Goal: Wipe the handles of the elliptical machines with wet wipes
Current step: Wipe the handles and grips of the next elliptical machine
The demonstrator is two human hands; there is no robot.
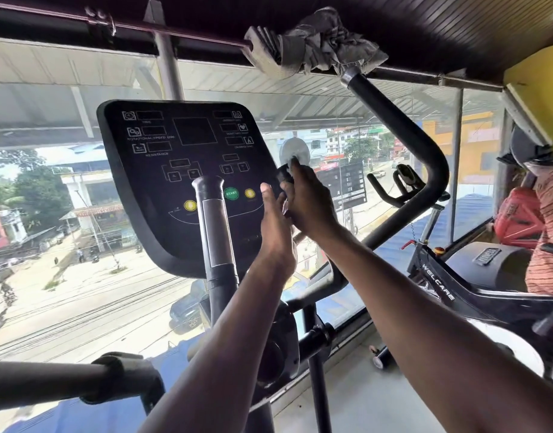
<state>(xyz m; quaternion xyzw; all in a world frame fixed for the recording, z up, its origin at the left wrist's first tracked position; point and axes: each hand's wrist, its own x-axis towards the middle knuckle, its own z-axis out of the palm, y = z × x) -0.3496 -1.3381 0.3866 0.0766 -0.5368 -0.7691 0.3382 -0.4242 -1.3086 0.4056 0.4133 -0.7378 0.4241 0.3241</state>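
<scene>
Two hands (278, 220); one console (187, 179); one rag (318, 45); maybe three handles (403, 126).

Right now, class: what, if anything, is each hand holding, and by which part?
The right hand grips the top end of a short black handle beside the console. The left hand is open beside it, holding nothing. No wipe is visible.

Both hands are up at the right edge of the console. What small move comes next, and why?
Probably slide the right hand down the short black grip it is closed on. Only the grip's top shows above the fingers, and the left hand sits open beside it. No wipe is clearly visible, so confirm one first.
</scene>
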